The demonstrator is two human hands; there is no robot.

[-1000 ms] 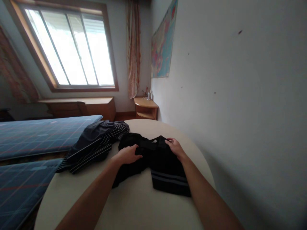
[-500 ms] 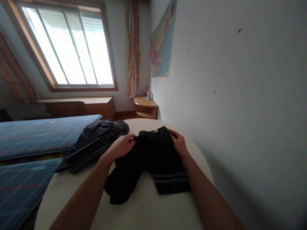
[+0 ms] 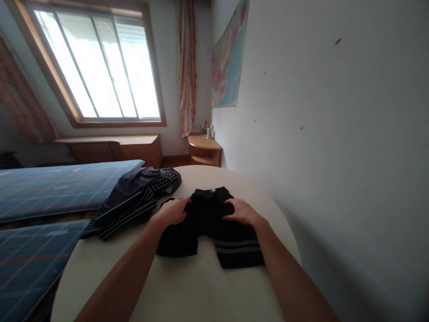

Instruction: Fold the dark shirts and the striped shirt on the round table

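A pair of black shorts (image 3: 211, 212) lies spread on a round cream table (image 3: 187, 290), its waistband at the far side and its legs toward me. Two grey stripes cross the right leg's hem, and a pale label shows at the waistband. My left hand (image 3: 172, 211) is closed on the cloth at the left side, thumb and fingers curled into it. On the right side, my right hand (image 3: 246, 212) grips the shorts with thumb and fingers bent over the fabric; the cloth between the fingertips is too dark to make out.
A dark garment with white stripes (image 3: 134, 197) lies crumpled at the table's left edge. Blue checked mattresses (image 3: 67, 188) stand left of the table. A white wall (image 3: 335, 179) rises close on the right. A corner shelf (image 3: 204, 143) and a wooden desk (image 3: 140, 145) are behind.
Both hands have come nearer to me and lower on the shorts, the right one also moving inward. The waistband has come down toward me, and the left leg now lies straighter.
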